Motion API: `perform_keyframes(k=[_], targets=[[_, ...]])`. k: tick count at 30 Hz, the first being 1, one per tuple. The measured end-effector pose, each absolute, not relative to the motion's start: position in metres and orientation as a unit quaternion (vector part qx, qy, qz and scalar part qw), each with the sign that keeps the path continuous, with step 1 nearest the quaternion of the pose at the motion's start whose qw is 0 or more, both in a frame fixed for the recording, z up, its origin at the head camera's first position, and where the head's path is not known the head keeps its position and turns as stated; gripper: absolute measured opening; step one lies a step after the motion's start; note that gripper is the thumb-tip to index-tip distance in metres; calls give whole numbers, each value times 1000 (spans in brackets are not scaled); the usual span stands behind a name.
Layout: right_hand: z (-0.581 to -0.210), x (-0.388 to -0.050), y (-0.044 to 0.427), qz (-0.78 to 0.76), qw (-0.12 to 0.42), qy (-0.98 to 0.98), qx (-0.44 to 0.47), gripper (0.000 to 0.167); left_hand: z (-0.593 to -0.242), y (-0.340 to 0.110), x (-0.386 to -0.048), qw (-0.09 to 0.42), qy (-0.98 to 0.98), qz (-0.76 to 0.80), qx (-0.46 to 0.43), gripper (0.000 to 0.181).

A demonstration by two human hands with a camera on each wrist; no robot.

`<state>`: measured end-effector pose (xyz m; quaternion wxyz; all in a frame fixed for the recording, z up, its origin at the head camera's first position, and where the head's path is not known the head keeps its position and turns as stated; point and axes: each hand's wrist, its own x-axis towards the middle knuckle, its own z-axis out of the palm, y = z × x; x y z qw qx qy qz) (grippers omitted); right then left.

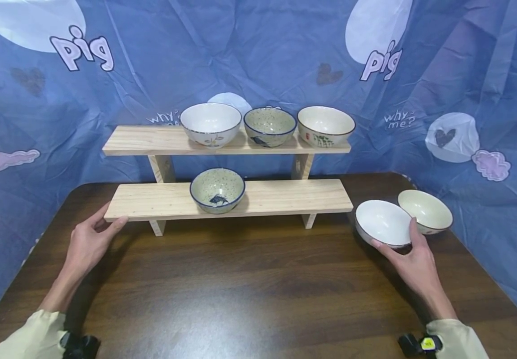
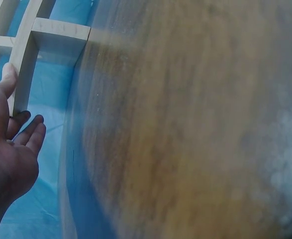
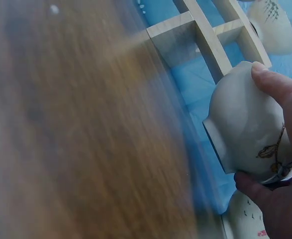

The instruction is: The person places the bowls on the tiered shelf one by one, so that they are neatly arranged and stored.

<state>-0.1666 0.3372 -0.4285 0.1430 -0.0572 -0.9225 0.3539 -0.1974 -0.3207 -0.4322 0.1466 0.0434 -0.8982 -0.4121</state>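
Observation:
A two-tier wooden shelf (image 1: pixel 155 200) stands on the dark wooden table. My left hand (image 1: pixel 89 243) grips the left end of its lower board, thumb at the front edge; the left wrist view shows the fingers around the board's end (image 2: pixel 22 82). At the table's right side, my right hand (image 1: pixel 417 264) holds a white bowl (image 1: pixel 382 222) by its near right side. In the right wrist view this bowl (image 3: pixel 245 117) shows a brown plant pattern outside, between thumb and fingers. Beside it sits a cream bowl (image 1: pixel 425 212), partly covered by the white one.
On the upper board stand a white flowered bowl (image 1: pixel 211 122), a speckled blue-rimmed bowl (image 1: pixel 270 124) and a cream bowl with green leaves (image 1: pixel 326 124). A speckled bowl with a dark fish drawing (image 1: pixel 217 189) sits on the lower board. Blue printed cloth (image 1: pixel 258 55) hangs behind.

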Motion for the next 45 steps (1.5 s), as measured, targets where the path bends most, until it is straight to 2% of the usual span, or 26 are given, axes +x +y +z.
perform_keyframes(k=[20, 45], targets=[[-402, -147, 310, 396, 145, -907, 2, 109, -433, -321, -199, 138, -902, -406, 55, 72], [-382, -180, 239, 424, 98, -897, 79, 111, -433, -321, -198, 156, -898, -408, 47, 68]])
